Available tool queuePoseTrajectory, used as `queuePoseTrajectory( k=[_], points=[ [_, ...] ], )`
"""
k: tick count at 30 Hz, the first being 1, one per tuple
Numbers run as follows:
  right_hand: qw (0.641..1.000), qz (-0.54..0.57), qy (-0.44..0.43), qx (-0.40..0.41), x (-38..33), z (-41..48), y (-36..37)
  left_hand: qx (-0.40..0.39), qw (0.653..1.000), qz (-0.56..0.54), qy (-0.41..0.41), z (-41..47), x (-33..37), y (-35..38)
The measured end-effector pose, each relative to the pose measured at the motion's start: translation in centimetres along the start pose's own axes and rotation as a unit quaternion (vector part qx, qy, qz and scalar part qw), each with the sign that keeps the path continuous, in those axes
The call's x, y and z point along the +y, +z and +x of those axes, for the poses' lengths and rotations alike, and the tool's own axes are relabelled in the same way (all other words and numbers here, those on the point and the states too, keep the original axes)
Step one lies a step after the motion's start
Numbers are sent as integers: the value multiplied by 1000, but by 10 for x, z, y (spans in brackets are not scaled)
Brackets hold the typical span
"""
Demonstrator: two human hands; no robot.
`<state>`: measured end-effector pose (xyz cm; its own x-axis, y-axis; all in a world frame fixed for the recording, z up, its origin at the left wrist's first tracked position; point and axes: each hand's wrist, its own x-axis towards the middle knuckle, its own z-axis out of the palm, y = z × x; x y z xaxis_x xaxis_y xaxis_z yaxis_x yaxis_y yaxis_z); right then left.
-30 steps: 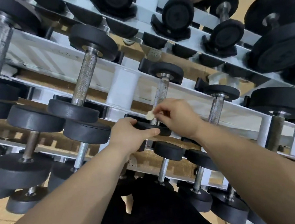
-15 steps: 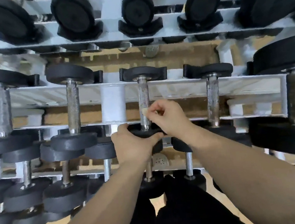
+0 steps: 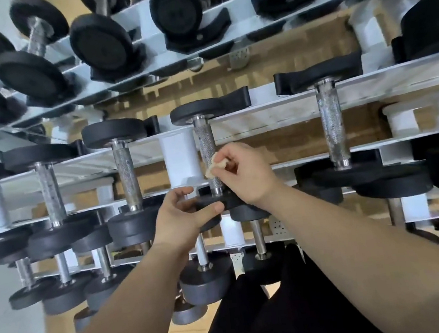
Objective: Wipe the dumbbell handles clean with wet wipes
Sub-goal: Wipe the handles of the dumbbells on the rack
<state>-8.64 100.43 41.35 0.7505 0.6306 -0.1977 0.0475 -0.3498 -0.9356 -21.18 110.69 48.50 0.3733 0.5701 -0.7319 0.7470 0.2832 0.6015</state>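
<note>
Mid-wipe: your right hand [image 3: 247, 174] pinches the wet wipe [image 3: 216, 164] against the handle [image 3: 206, 145], at one o'clock from your left hand [image 3: 183, 217] — it grips the near plate [image 3: 227, 203]. Next, I'd say, firm strokes toward twelve.

Forearms: I see the left forearm [image 3: 125, 310] and right forearm [image 3: 361, 245] bare.
Hands: left hand [image 3: 183, 220] and right hand [image 3: 250, 176], bare.
Clothing: black garment [image 3: 285, 310] over the legs, plain.

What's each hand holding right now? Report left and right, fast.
Left hand: grips the dumbbell's near end plate.
Right hand: pinches the wet wipe against the handle.
</note>
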Motion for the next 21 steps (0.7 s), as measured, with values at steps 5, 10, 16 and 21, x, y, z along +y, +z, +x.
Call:
queuePoseTrajectory(
  k=[5,10,16,21],
  points=[
    [997,57,31,45,-16,35,2,-6,1000,-4,12,4,-2,-2],
    [995,71,63,35,-20,44,-1,-14,1000,0,12,8,-4,-6],
    [999,-19,27,-21,0,7,2,-28,999,-28,9,7,-5,-6],
    [997,32,55,40,-24,43,-1,-24,999,-41,4,9,-3,-4]
  ],
)
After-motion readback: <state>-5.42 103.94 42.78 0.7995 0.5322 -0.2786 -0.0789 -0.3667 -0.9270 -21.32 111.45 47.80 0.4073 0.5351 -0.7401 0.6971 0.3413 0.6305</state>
